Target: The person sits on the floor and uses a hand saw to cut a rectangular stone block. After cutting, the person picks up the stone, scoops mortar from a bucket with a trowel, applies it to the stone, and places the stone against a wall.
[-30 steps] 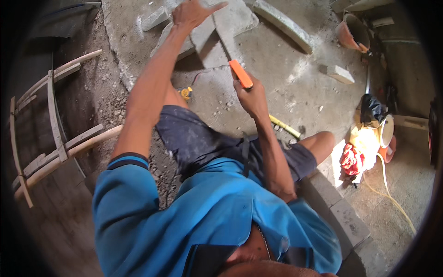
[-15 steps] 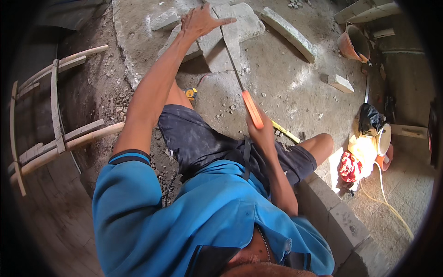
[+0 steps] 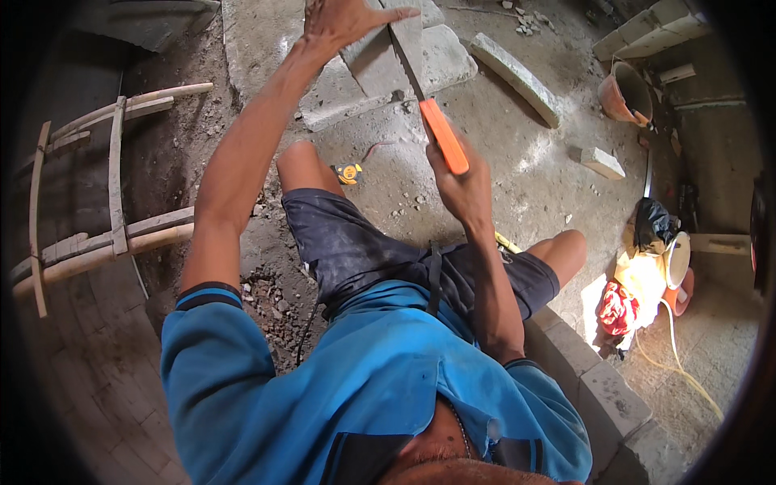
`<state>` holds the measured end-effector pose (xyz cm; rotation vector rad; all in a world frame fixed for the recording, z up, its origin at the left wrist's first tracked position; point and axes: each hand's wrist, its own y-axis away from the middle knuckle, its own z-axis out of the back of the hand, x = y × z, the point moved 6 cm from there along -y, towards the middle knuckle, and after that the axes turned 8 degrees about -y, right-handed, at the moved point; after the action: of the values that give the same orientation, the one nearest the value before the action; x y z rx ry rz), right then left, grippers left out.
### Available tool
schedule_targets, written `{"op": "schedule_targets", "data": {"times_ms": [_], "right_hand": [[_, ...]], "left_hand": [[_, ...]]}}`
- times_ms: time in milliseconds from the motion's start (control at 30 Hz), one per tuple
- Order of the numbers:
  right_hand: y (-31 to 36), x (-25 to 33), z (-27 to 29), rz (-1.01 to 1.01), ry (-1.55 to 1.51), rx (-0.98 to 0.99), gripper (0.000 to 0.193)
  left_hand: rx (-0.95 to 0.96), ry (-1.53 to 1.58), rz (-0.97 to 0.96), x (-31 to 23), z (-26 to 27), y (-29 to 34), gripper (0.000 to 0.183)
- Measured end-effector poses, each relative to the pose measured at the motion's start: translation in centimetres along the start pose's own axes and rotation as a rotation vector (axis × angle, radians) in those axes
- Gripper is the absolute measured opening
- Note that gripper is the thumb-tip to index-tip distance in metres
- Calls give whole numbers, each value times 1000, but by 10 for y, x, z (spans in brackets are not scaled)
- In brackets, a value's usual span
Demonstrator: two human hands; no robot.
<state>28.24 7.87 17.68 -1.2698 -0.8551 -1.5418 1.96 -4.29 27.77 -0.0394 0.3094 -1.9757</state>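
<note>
My right hand [image 3: 465, 187] is closed around the orange handle of a hand saw [image 3: 444, 136]. The saw's thin dark blade slants up and left from the handle, along a pale grey block [image 3: 380, 66]. Part of the blade's far end lies beyond the top edge. At the far side my left hand [image 3: 343, 23] bears on the block, thumb stretched out to the right near the blade; its fingertips are partly cut off by the view. Flat grey slabs [image 3: 331, 95] lie under and beside the block. A yellow-and-black tape measure [image 3: 347, 173] rests on the ground beside my left knee.
A long narrow block [image 3: 517, 79] and a small one [image 3: 602, 163] lie to the right. Beyond them is an orange bucket [image 3: 624, 93]. A wooden ladder-like frame [image 3: 117, 174] is at left. Low blockwork [image 3: 614, 396] stands by my right side, near bags and a hose [image 3: 671, 323].
My right hand has pushed the saw forward, away from my body, so its handle is nearer the block. The left hand keeps its place on the block. The whole view has shifted slightly.
</note>
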Motion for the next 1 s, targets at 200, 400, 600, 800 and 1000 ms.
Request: {"op": "schedule_targets", "data": {"times_ms": [200,400,600,800,1000], "right_hand": [[-36,-18,-15,-112,25,115,39],[25,-18,-9,64,95,64,47],[48,-9,-2,-121,80,88,49],[-119,-22,-53,-223,12,172,40],[4,-51,-6,-260,-40,15,41]], "left_hand": [[28,56,-18,30,-33,-44,107],[49,13,116,108,-73,-76,111],[164,5,64,107,-77,-76,109],[158,6,-21,40,-53,-73,103],[241,-53,-37,30,-68,-112,98]]}}
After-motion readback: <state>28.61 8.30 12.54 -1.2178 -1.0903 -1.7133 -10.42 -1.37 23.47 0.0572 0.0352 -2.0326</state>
